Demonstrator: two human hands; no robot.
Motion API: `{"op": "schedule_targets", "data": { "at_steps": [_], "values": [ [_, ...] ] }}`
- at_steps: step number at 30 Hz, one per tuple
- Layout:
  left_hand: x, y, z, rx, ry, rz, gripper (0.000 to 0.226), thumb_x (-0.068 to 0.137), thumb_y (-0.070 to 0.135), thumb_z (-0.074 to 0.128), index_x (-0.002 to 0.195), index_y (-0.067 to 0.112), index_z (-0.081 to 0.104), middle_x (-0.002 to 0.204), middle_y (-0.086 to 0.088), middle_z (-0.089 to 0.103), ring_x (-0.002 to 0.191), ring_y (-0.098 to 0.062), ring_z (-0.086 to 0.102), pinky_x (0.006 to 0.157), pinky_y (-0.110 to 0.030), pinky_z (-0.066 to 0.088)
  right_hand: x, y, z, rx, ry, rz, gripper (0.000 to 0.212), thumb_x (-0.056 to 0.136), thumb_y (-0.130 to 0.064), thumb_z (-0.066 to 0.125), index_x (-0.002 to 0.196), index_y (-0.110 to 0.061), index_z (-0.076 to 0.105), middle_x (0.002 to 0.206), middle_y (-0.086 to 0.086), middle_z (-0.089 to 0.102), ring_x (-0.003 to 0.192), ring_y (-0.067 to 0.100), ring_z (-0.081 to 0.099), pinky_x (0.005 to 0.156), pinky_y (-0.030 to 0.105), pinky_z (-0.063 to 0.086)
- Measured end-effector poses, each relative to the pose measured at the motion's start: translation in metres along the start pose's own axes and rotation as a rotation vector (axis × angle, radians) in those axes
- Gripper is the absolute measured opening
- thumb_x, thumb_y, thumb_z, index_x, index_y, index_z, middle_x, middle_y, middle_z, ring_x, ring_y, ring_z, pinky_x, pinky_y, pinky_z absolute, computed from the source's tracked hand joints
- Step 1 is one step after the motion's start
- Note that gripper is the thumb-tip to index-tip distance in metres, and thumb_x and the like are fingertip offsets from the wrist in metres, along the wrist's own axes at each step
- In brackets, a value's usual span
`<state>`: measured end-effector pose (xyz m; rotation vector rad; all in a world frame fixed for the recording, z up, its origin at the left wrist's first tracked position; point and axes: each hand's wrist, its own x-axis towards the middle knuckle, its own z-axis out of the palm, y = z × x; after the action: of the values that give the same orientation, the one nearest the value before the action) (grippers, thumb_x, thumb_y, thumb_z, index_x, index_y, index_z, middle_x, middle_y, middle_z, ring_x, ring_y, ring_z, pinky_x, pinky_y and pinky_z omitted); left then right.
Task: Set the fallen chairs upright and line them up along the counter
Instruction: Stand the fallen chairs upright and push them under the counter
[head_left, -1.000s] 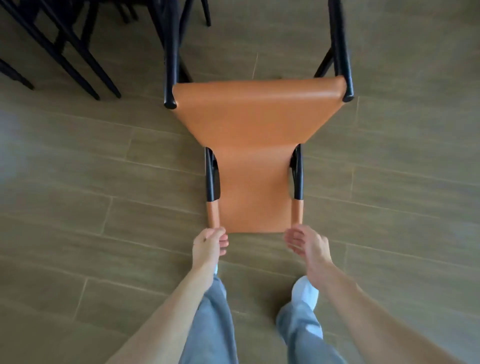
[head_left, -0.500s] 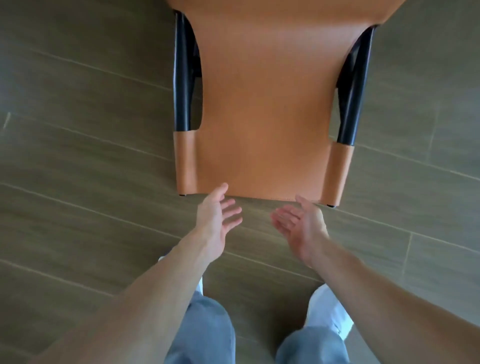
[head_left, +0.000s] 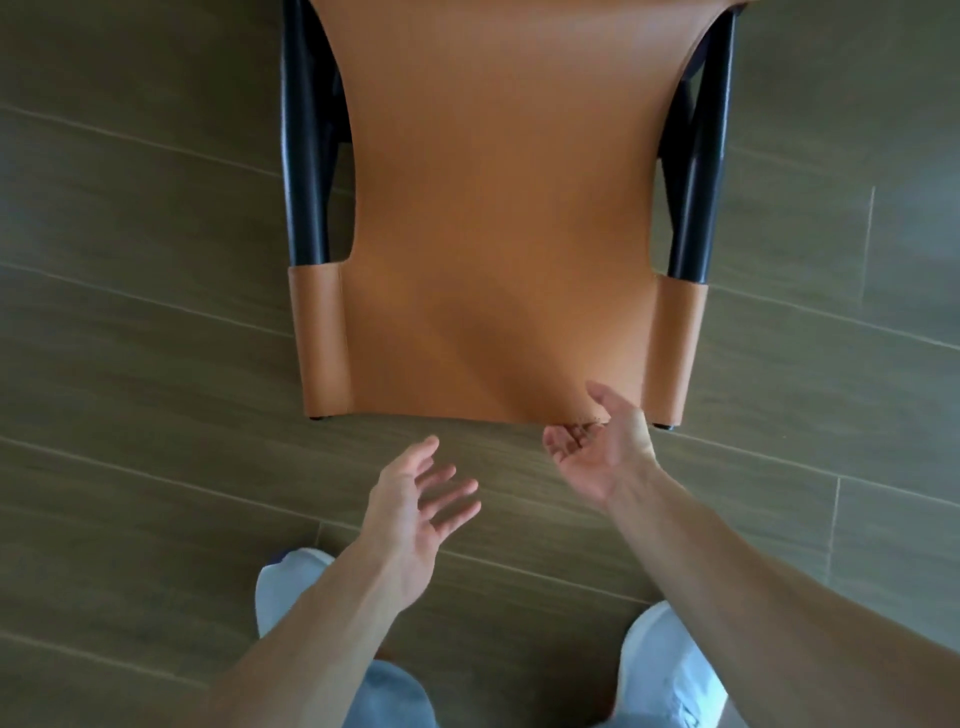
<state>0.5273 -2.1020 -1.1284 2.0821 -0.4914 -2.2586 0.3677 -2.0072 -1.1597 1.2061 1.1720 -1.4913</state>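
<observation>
A chair (head_left: 498, 223) with a tan leather back and black frame lies on its back on the floor, filling the upper middle of the head view. Its top edge points toward me. My left hand (head_left: 415, 499) hovers palm-up over the floor just below that edge, fingers spread, touching nothing. My right hand (head_left: 597, 447) is palm-up at the right part of the edge, thumb over the leather and fingers at or just under the rim. Whether it touches is unclear.
Brown wood-look floor tiles (head_left: 130, 364) surround the chair on both sides. My two white shoes (head_left: 291, 592) (head_left: 670, 670) and grey trouser legs stand at the bottom, close to the chair's top edge.
The view has closed in on the chair as I bent down. Both hands have let go of the backrest corners, turned palm-up, and the right one moved to the leather's edge.
</observation>
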Motion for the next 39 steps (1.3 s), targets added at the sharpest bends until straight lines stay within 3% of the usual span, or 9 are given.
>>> {"op": "schedule_targets", "data": {
  "at_steps": [6,11,16,21,25,30,34,37,39],
  "values": [
    [-0.074,0.032,0.035,-0.180,-0.017,-0.030,0.042,0.091,0.023,0.072,0.119,0.007,0.045,0.119,-0.020,0.058,0.113,-0.038,0.064,0.100,-0.053,0.052,-0.091,-0.008,-0.001,-0.067,0.100,-0.024,0.042,0.094,-0.016,0.065,0.133,-0.006,0.054,0.105,0.010,0.049,0.065,0.016,0.039,0.060,0.027,0.043],
    [-0.150,0.048,0.061,-0.351,0.016,-0.020,0.037,0.093,0.023,0.070,0.124,0.011,0.056,0.125,-0.017,0.060,0.111,-0.032,0.061,0.097,-0.052,0.054,-0.194,-0.027,-0.005,-0.032,0.174,-0.065,0.012,0.099,-0.014,0.062,0.107,-0.009,0.055,0.068,0.006,0.057,0.053,0.015,0.041,0.050,0.025,0.039],
    [-0.232,0.072,0.080,-0.430,0.025,0.007,0.039,0.097,0.022,0.065,0.129,0.002,0.056,0.117,-0.021,0.069,0.098,-0.032,0.070,0.068,-0.045,0.056,-0.292,-0.058,0.008,0.007,0.181,-0.112,0.004,0.102,-0.011,0.058,0.101,-0.007,0.057,0.077,0.007,0.058,0.057,0.015,0.046,0.036,0.019,0.041],
    [-0.346,0.124,0.116,-0.420,0.095,0.103,0.016,0.096,0.016,0.065,0.103,0.006,0.056,0.103,-0.017,0.067,0.087,-0.031,0.068,0.082,-0.051,0.057,-0.402,-0.093,0.044,-0.065,0.238,-0.209,0.007,0.102,-0.008,0.060,0.103,-0.001,0.059,0.078,0.012,0.062,0.050,0.015,0.046,0.032,0.016,0.037],
    [-0.430,0.177,0.143,-0.412,0.152,0.156,0.011,0.096,0.008,0.065,0.092,0.004,0.055,0.095,-0.016,0.065,0.078,-0.034,0.068,0.077,-0.050,0.059,-0.484,-0.125,0.079,-0.112,0.260,-0.248,0.019,0.101,-0.006,0.059,0.083,-0.005,0.056,0.073,0.013,0.062,0.049,0.014,0.045,0.042,0.023,0.040],
    [-0.504,0.251,0.176,-0.344,0.156,0.183,0.007,0.095,0.001,0.065,0.093,-0.002,0.059,0.090,-0.022,0.066,0.048,-0.035,0.070,0.052,-0.055,0.058,-0.554,-0.174,0.133,-0.167,0.202,-0.257,0.009,0.099,-0.001,0.062,0.090,0.003,0.060,0.075,0.017,0.065,0.051,0.017,0.051,0.042,0.026,0.045],
    [-0.525,0.313,0.214,-0.302,0.160,0.217,0.009,0.093,-0.005,0.065,0.100,-0.006,0.060,0.089,-0.025,0.066,0.044,-0.037,0.068,0.043,-0.050,0.058,-0.573,-0.219,0.182,-0.257,0.157,-0.356,0.004,0.097,0.001,0.062,0.099,0.002,0.060,0.085,0.018,0.068,0.053,0.021,0.056,0.040,0.025,0.050],
    [-0.527,0.356,0.247,-0.246,0.138,0.291,0.014,0.093,-0.003,0.067,0.105,-0.007,0.059,0.095,-0.025,0.066,0.046,-0.037,0.069,0.047,-0.046,0.061,-0.578,-0.251,0.221,-0.360,0.125,-0.489,0.005,0.095,-0.002,0.063,0.099,-0.001,0.060,0.074,0.014,0.069,0.055,0.025,0.062,0.069,0.040,0.056],
    [-0.529,0.385,0.272,-0.217,0.129,0.357,0.011,0.093,0.000,0.068,0.101,-0.003,0.060,0.103,-0.022,0.066,0.048,-0.036,0.070,0.060,-0.048,0.063,-0.583,-0.276,0.248,-0.403,0.104,-0.583,0.005,0.094,-0.006,0.065,0.094,-0.007,0.059,0.071,0.010,0.070,0.057,0.023,0.065,0.067,0.038,0.057]
  ]
}}
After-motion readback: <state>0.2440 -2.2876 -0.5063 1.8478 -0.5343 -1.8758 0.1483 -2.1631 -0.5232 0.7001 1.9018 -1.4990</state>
